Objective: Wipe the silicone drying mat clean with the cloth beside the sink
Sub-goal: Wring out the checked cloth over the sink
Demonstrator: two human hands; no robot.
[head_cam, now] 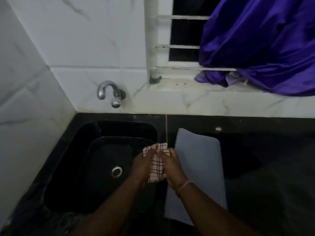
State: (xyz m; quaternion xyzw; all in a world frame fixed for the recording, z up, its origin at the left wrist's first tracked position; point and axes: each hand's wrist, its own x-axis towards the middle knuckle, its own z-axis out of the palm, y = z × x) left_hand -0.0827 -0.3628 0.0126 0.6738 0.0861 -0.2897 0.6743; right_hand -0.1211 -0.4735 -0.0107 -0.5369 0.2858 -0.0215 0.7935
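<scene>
The left hand (142,165) and right hand (172,165) are closed together on the checked cloth (157,165), held over the sink's (68,167) right rim. The grey silicone mat (199,160) lies just to the right, its long axis running near to far; the right hand is judged nearer.

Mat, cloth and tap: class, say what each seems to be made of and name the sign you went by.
Mat: probably silicone or soft rubber, matt grey, with fine parallel ribs and rounded corners.
Cloth: woven fabric, likely cotton, pale with dark checked lines; it folds and bunches between both hands.
Tap: metal, probably chromed, shiny with bright highlights, somewhat dulled.
</scene>
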